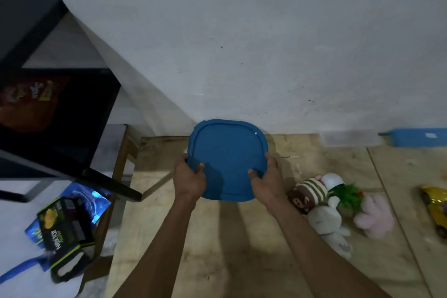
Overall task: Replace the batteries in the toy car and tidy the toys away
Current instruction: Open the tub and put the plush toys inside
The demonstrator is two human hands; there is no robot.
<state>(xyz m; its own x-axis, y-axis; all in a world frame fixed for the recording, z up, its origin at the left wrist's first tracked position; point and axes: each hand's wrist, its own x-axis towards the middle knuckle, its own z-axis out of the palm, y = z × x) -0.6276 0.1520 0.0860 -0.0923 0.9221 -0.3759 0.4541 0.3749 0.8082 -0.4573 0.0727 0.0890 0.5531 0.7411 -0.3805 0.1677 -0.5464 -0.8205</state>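
Currently left hand (189,180) and right hand (267,181) both clamp one blue lid (226,152), thumbs on top; three plush toys (338,208) just right.

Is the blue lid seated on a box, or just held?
Cannot tell: both hands, left and right, grip the blue lid by its edges, hiding whatever lies beneath.

The blue lid (226,159) hides whatever lies under it, and the fingers of both hands are out of sight behind its edges. A gold toy (436,208) and a blue box (420,136) are cut off at the right edge. The packets (65,232) at lower left are blurred.
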